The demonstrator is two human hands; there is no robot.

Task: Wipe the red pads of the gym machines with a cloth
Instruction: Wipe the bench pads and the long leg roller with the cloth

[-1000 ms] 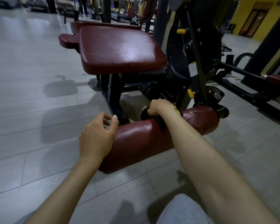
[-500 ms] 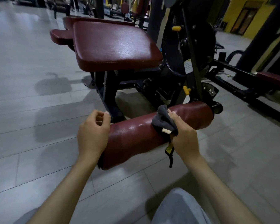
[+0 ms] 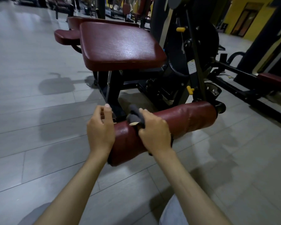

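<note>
A dark red roller pad [image 3: 185, 120] lies low and crosswise on the black machine, just in front of me. My right hand [image 3: 154, 133] presses a dark grey cloth [image 3: 135, 116] onto the roller's top near its left end; a small tag shows on the cloth. My left hand [image 3: 101, 129] rests against the roller's left end, fingers curled and apart, holding nothing. Behind and above is the big flat red seat pad [image 3: 120, 46], with a small red pad [image 3: 65, 35] to its left.
The black machine frame [image 3: 193, 67] with yellow knobs rises at the right behind the roller. Another red pad [image 3: 276, 82] on a black rail sits at the far right. Grey tiled floor [image 3: 31, 103] spreads to the left. My knees show at the bottom edge.
My right hand came back from behind the roller onto its top, then slid the cloth leftward toward my left hand. The left hand stayed at the roller's end.
</note>
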